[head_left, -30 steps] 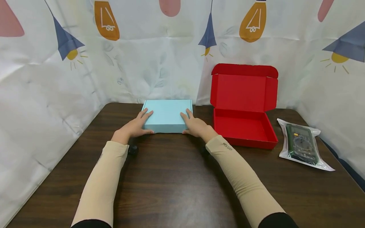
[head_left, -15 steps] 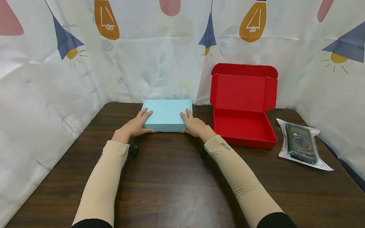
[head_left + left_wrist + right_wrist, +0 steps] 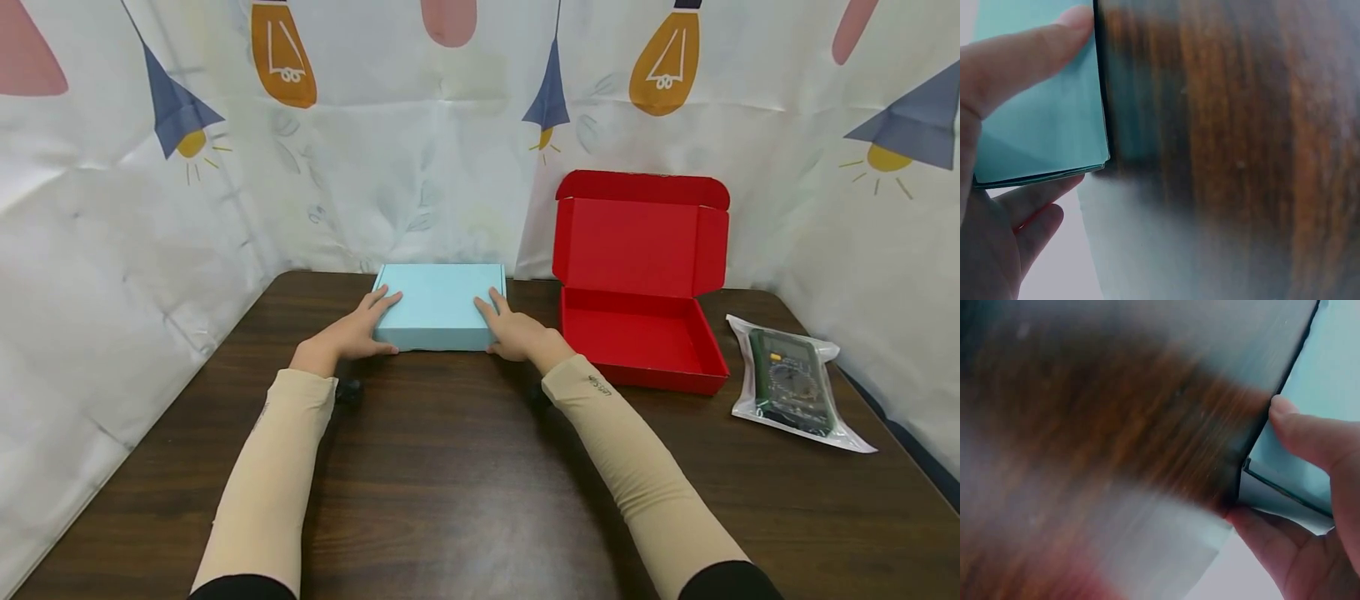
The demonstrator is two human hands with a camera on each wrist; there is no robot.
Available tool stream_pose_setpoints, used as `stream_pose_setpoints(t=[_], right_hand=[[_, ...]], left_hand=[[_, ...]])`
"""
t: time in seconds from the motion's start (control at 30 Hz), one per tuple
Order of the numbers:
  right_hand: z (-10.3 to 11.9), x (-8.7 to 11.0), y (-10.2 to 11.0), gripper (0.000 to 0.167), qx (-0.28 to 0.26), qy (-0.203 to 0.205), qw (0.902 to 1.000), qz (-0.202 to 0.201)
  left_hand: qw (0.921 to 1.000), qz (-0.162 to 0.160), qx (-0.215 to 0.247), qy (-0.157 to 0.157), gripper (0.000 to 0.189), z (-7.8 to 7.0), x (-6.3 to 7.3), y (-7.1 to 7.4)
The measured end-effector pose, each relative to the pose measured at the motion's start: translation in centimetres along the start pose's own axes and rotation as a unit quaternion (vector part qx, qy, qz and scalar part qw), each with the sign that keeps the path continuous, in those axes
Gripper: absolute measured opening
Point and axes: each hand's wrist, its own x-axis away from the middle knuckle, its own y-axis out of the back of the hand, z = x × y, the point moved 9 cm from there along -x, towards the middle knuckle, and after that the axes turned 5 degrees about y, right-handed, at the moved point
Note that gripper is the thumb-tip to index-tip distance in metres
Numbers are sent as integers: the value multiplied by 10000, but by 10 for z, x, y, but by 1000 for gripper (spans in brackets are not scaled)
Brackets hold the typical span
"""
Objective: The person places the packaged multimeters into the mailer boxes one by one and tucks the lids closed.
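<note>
A closed light blue cardboard box [image 3: 441, 300] lies flat near the far edge of the dark wooden table. My left hand [image 3: 348, 333] grips its front left corner, thumb on the front face and fingers at the side and top. At the opposite corner, my right hand [image 3: 519, 332] holds the box the same way. The left wrist view shows the left thumb [image 3: 1029, 53] across the front face of the box, with other fingers under the corner in that view. In the right wrist view the right thumb [image 3: 1310, 434] presses the front face near its bottom edge.
To the right of the blue box stands a red cardboard box [image 3: 645, 333] with its lid raised. Farther right lies a green and black multimeter [image 3: 795, 382] in a clear plastic bag [image 3: 744, 400]. A white printed curtain [image 3: 420, 167] hangs behind the table [image 3: 450, 483].
Both thumbs have shifted slightly outward along the front face of the blue box. The boxes and the bagged multimeter have stayed in place.
</note>
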Motion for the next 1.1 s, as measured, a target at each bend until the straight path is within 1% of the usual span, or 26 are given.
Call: stream_pose_setpoints(t=[0.47,0.6,0.8,0.93,1.1], right_hand=[[-1,-2,-3,91,-224,-176,9994,-173],[0,-3,-4,90,-241,-205,9994,-149],[1,-2,-2,91,-325,-222,9992,-122],[0,-1,-2,92,-389,-240,9989,-72],[0,0,-3,92,-326,-215,9992,18]], left_hand=[[9999,-61,-149,-39,91,-2,-2,0],[9998,-77,-185,-14,91,-2,-2,1],[9998,-109,-181,-61,92,-2,-2,4],[9998,-86,-167,-10,95,0,-4,4],[9998,-37,-210,41,97,2,-6,3]])
